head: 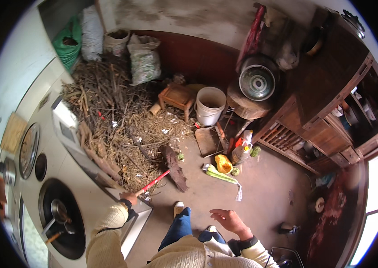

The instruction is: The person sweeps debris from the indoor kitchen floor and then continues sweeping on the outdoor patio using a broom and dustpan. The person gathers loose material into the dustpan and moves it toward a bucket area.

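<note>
My left hand (129, 197) grips the handle of a broom (155, 181), whose red part leads to the dark brown bristle head (174, 167). The bristles rest at the right edge of a heap of straw and twigs (135, 130), where it meets the bare floor. My right hand (230, 221) hangs over the floor with nothing in it, fingers apart. Beyond it lie a long pale green vegetable (220, 175), a cut pumpkin (224, 164) and a plastic oil bottle (241, 153). A metal dustpan (208, 140) lies farther back.
To the left runs a tiled stove counter (98, 214) with a large wok (63, 246). A small wooden stool (177, 95) and a white bucket (210, 107) stand behind the heap. Sacks (145, 63) lean at the back. A wooden cabinet (323, 134) lines the right.
</note>
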A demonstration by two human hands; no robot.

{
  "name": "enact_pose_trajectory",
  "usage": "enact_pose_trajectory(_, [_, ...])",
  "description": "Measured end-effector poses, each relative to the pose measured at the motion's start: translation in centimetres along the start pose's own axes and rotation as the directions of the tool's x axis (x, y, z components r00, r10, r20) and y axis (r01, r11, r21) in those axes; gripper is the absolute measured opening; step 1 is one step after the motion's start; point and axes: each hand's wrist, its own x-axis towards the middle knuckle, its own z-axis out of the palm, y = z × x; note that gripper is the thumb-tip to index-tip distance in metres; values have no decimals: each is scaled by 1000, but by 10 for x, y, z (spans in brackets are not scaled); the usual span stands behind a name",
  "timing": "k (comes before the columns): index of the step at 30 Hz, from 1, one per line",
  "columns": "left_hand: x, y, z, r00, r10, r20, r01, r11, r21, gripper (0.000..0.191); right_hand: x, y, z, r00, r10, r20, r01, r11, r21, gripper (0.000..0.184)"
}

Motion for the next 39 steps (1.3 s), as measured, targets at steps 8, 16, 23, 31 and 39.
enact_pose_trajectory(8, [25,-9,29,921,252,298,-224,967,-125,20,17,-20,29,985,130,-113,-123,990,65,25])
enact_pose_trajectory(16, [-31,28,-110,686,620,380,399,116,-910,16,25,-30,45,954,224,-199,-233,972,-22,26])
enact_pose_trajectory(23, [-156,-18,-210,824,488,288,-72,594,-801,23,21,-25,56,957,218,-191,-211,976,56,27])
enact_pose_trajectory(31, [-197,109,-238,580,775,249,-264,468,-843,14,80,-9,101,968,117,223,-242,674,698,57])
enact_pose_trajectory(39, [-224,207,-219,483,821,304,-396,514,-761,45,60,32,99,979,201,14,39,-256,966,24])
